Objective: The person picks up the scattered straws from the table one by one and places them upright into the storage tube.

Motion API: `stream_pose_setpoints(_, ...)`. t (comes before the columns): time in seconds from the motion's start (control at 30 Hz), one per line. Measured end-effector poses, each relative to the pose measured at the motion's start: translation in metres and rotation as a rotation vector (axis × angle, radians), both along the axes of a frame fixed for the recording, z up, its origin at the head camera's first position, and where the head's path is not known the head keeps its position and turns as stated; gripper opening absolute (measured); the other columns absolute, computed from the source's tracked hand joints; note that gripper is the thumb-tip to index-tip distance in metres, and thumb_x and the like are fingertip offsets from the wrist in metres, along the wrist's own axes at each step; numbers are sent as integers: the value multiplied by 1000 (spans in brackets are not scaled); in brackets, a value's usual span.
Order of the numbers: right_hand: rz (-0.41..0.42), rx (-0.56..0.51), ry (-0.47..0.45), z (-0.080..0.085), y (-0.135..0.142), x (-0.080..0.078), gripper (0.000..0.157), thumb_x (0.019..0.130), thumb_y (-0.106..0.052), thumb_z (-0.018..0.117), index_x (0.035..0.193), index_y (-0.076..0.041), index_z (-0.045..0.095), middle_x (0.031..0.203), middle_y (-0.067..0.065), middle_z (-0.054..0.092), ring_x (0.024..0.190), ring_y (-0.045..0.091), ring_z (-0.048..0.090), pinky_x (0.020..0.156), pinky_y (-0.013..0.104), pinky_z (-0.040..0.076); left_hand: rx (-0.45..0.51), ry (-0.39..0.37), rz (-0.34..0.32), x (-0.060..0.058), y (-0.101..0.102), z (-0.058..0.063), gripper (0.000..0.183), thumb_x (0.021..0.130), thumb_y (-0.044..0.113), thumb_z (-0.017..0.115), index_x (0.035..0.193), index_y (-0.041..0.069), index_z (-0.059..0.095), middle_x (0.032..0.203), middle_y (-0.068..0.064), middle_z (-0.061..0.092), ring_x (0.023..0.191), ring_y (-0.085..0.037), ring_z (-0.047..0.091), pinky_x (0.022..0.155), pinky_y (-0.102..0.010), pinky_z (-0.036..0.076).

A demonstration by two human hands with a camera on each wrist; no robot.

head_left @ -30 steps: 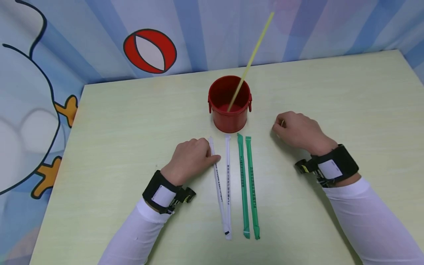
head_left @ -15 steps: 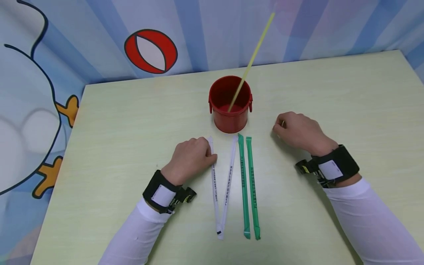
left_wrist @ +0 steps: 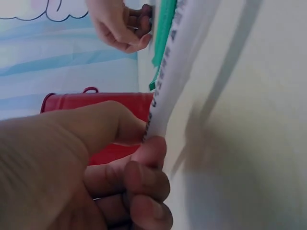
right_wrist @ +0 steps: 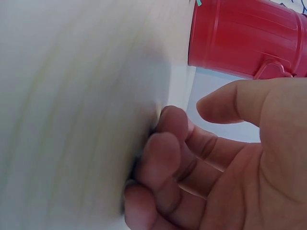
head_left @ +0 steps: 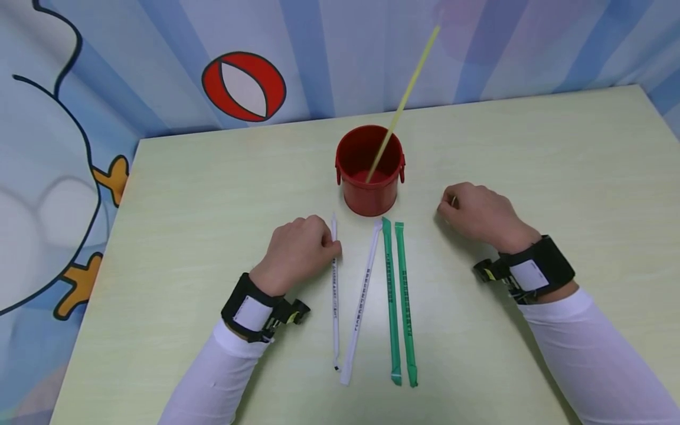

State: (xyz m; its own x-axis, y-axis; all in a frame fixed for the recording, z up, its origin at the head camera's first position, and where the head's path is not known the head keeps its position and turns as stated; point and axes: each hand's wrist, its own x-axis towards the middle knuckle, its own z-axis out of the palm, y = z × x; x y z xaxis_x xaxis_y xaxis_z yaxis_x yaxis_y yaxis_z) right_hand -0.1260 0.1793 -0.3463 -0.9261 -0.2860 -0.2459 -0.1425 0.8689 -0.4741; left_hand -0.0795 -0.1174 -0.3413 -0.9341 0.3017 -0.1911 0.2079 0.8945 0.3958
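Observation:
My left hand (head_left: 298,248) pinches a white paper-wrapped straw (head_left: 335,295) between thumb and index finger near its far end. In the left wrist view this wrapped straw (left_wrist: 178,72) rises from the fingertips, tilted over the table. Just right of it lies a second white wrapped straw (head_left: 361,307), slightly slanted. Two green wrapped straws (head_left: 392,301) lie side by side further right. Beyond them a small red bucket (head_left: 370,199) stands upright with a long thin yellow stick (head_left: 409,85) leaning in it. My right hand (head_left: 480,213) rests on the table, fingers loosely curled around nothing.
A pale wood-grain table (head_left: 212,195) carries everything. Behind its far edge hangs a blue striped curtain (head_left: 345,53) with a printed red-and-white ball. The same printed cloth borders the left side.
My left hand has moved slightly left with the pinched white straw, opening a gap from the other white straw. That second straw's far end has swung right, towards the green ones. The right hand stays put.

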Motion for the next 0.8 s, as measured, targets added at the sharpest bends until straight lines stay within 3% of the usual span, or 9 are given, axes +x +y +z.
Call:
stream_pose_setpoints(0.2, 0, -3, 2, -1, 1, 0, 25, 92, -18, 46, 94, -1, 65, 71, 10, 57, 58, 22, 48, 49, 34, 36, 35, 25, 42, -2, -7, 8, 41, 85, 16, 59, 46, 16, 47, 46, 4, 33, 47, -13, 38, 43, -27, 23)
stream_pose_setpoints(0.8, -5, -1, 4, -3, 0, -1, 25, 92, -18, 46, 93, -1, 65, 70, 9, 56, 57, 22, 48, 48, 34, 35, 74, 125, 91, -9, -21, 19, 29, 87, 14, 58, 58, 12, 61, 49, -2, 45, 49, -18, 44, 42, -28, 29)
